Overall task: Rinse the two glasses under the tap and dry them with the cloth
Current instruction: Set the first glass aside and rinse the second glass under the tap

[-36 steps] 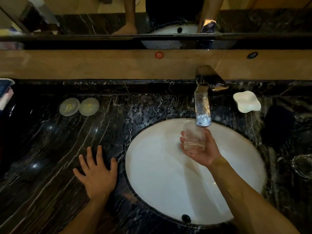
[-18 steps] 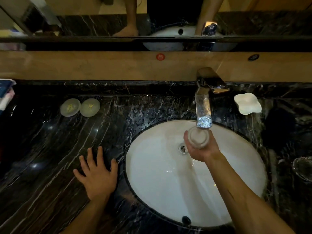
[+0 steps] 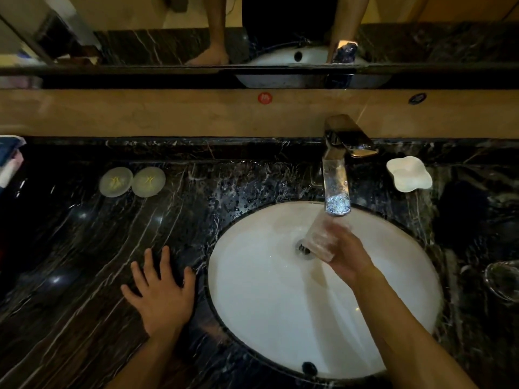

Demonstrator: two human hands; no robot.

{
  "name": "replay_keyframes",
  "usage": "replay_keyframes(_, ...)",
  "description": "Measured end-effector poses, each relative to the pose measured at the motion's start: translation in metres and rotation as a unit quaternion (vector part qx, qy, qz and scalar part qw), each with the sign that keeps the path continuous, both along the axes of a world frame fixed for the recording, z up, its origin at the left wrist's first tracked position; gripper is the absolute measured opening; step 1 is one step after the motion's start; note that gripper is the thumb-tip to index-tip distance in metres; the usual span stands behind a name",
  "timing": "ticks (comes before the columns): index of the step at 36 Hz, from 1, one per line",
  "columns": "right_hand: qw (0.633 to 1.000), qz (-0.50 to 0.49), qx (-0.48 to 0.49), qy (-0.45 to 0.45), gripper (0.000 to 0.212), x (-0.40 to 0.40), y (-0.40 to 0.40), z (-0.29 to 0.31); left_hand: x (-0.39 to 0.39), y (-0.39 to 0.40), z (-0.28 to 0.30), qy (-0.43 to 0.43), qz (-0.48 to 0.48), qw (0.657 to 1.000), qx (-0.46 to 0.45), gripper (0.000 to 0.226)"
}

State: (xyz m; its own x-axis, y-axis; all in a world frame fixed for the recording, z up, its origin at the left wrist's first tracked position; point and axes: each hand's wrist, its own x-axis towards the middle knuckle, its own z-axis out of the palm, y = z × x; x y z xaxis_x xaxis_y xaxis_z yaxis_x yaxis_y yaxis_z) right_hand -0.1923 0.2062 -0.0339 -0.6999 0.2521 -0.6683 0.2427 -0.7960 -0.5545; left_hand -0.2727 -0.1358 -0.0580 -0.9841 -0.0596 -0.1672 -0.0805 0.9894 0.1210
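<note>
Dark polished marble [image 3: 84, 276], black with pale veins, forms the countertop you lean over, and a smooth white oval basin [image 3: 266, 318] is set into it. Behind it runs a tan stone ledge, then a mirror strip.

Your left hand [image 3: 163, 299] lies flat on the marble just left of the basin, fingers straight and spread apart, holding nothing.

Your right hand [image 3: 348, 259] reaches over the basin and grips a clear glass [image 3: 320, 240], fingers curled around its lower part. The glass is tilted, blurred with motion, and sits directly beneath the spout of the tap [image 3: 337, 181], above the round metal drain [image 3: 303, 248]. The tap is angular, shiny chrome with a flat lever handle.

A second glass [image 3: 502, 279] stands on the marble at the far right edge, dim and hard to make out.

Two round, pale, flat discs [image 3: 132, 181] sit side by side on the counter at back left. A white wavy-edged soap dish [image 3: 408, 174] rests just right of the tap. A dark, soft-looking shape [image 3: 460, 209] lies on the marble to its right; you cannot tell what it is.
</note>
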Motion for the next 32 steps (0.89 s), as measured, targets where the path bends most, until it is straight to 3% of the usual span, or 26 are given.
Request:
replay_keyframes(2, 0.984, 0.036, 0.17, -0.051, 0.05, 0.002, -0.004, 0.003, 0.0, 0.001, 0.0, 0.001, 0.0, 1.0, 0.002, 0.08)
replay_keyframes(3, 0.967, 0.049, 0.238, -0.075, 0.051, 0.003, -0.005, 0.002, 0.0, 0.001, 0.0, 0.0, 0.0, 1.0, 0.003, 0.08)
replay_keyframes(6, 0.91, 0.111, 0.383, -0.116, 0.077, 0.009, -0.005, -0.008, 0.0, 0.001, 0.0, 0.0, -0.001, 1.0, 0.005, 0.08)
replay_keyframes(9, 0.849, 0.196, 0.469, -0.148, 0.086, 0.013, -0.001, -0.011, 0.0, 0.0, 0.0, 0.001, -0.001, 1.0, 0.005, 0.08)
replay_keyframes(11, 0.827, 0.251, 0.48, -0.151, 0.085, 0.011, 0.003, -0.007, 0.0, 0.0, 0.001, 0.004, -0.004, 1.0, 0.003, 0.081)
replay_keyframes(12, 0.833, 0.261, 0.467, -0.14, 0.084, 0.009, 0.006, -0.005, 0.0, 0.0, 0.001, 0.005, -0.004, 1.0, 0.003, 0.08)
replay_keyframes(16, 0.911, 0.142, 0.379, -0.086, 0.079, 0.008, 0.008, -0.003, 0.001, -0.001, 0.0, 0.003, -0.004, 1.0, 0.002, 0.079)
replay_keyframes(18, 0.892, 0.122, 0.424, -0.096, 0.084, 0.006, 0.006, -0.002, 0.0, -0.001, 0.0, 0.003, -0.004, 1.0, 0.001, 0.079)
replay_keyframes(21, 0.786, 0.218, 0.555, -0.162, 0.085, 0.002, 0.008, 0.004, 0.0, -0.001, -0.001, 0.002, -0.004, 1.0, 0.0, 0.078)
replay_keyframes(22, 0.768, 0.25, 0.565, -0.17, 0.083, 0.003, 0.01, 0.004, 0.001, -0.001, -0.001, 0.001, -0.003, 1.0, 0.0, 0.078)
replay_keyframes(24, 0.794, 0.267, 0.525, -0.152, 0.083, 0.006, 0.015, 0.0, 0.001, -0.001, -0.002, 0.0, -0.002, 1.0, -0.001, 0.079)
replay_keyframes(26, 0.864, 0.21, 0.441, -0.123, 0.086, 0.01, 0.016, -0.005, 0.0, -0.001, -0.001, 0.002, -0.002, 1.0, -0.001, 0.079)
replay_keyframes(27, 0.879, 0.178, 0.427, -0.116, 0.086, 0.012, 0.015, -0.007, 0.0, -0.001, -0.001, 0.003, -0.003, 1.0, 0.001, 0.079)
replay_keyframes(29, 0.859, 0.165, 0.47, -0.117, 0.087, 0.013, 0.009, -0.007, 0.0, -0.001, -0.001, 0.003, -0.004, 1.0, 0.006, 0.079)
replay_keyframes(32, 0.784, 0.225, 0.561, -0.145, 0.086, 0.009, 0.005, 0.001, 0.0, -0.001, 0.0, 0.005, -0.006, 1.0, 0.002, 0.08)
